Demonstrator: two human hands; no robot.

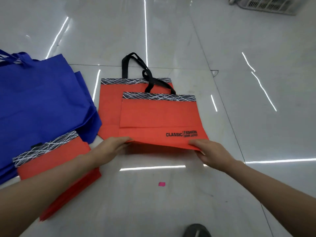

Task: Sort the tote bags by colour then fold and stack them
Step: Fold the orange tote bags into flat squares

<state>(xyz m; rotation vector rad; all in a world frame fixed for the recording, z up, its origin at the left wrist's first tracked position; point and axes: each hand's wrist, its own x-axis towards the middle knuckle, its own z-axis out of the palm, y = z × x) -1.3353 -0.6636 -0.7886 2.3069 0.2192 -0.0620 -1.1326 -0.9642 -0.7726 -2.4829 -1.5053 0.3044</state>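
An orange-red tote bag (159,117) with a black-and-white band, black handles and "CLASSIC FASHION" print lies on the glossy floor, partly covering a second orange-red tote (109,103). My left hand (111,146) grips the top bag's near left corner. My right hand (208,151) grips its near right corner, and that near edge is lifted slightly off the floor. A third orange-red tote (56,159) lies under my left forearm. Blue tote bags (39,103) are piled at the left.
The white tiled floor (256,82) stretches to the right and far side. A white slatted crate (270,4) sits at the top right. A small pink scrap (161,184) lies near me, and a dark shoe (196,230) shows at the bottom edge.
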